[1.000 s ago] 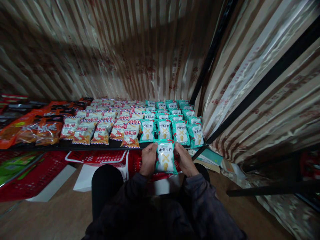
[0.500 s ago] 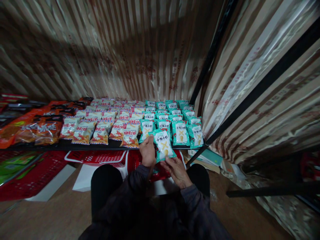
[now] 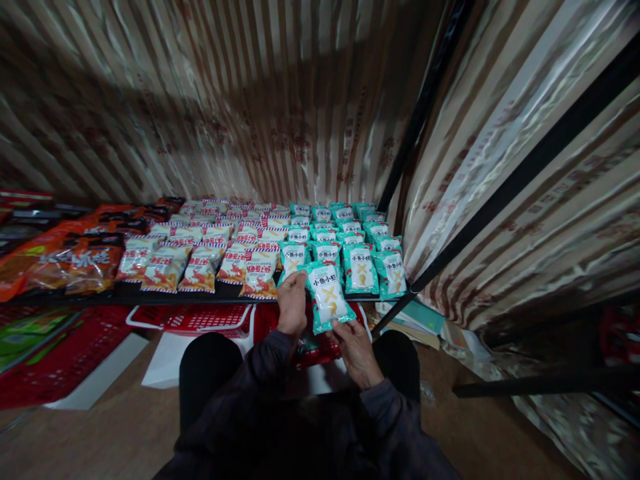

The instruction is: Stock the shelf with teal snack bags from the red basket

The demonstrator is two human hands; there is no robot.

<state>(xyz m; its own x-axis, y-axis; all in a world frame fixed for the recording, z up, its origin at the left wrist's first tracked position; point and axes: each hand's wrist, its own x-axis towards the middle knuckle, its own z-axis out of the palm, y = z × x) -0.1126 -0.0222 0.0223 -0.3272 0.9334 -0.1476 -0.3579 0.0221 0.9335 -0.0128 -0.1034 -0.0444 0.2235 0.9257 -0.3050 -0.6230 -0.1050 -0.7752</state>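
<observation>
A teal-and-white snack bag (image 3: 329, 300) with yellow pieces printed on it is held up in front of the shelf edge, tilted, its printed face towards me. My left hand (image 3: 293, 303) has its curled fingers at the bag's upper left edge; the fingertips are partly hidden. At the lower right corner, my right hand (image 3: 356, 350) pinches the same bag between thumb and fingers. Just behind it, matching teal bags (image 3: 361, 268) stand in rows on the black shelf (image 3: 165, 293).
White-and-red snack bags (image 3: 204, 265) and orange-and-black bags (image 3: 95, 261) fill the shelf leftward. Red baskets (image 3: 200, 320) sit below the shelf. Black metal posts (image 3: 500, 193) slant up at the right, before striped sheeting (image 3: 300, 100). My knees (image 3: 210, 373) flank the arms.
Both hands keep the teal bag in nearly the same spot. The bag has dropped slightly, and the right hand has shifted a little down. The view has moved slightly.
</observation>
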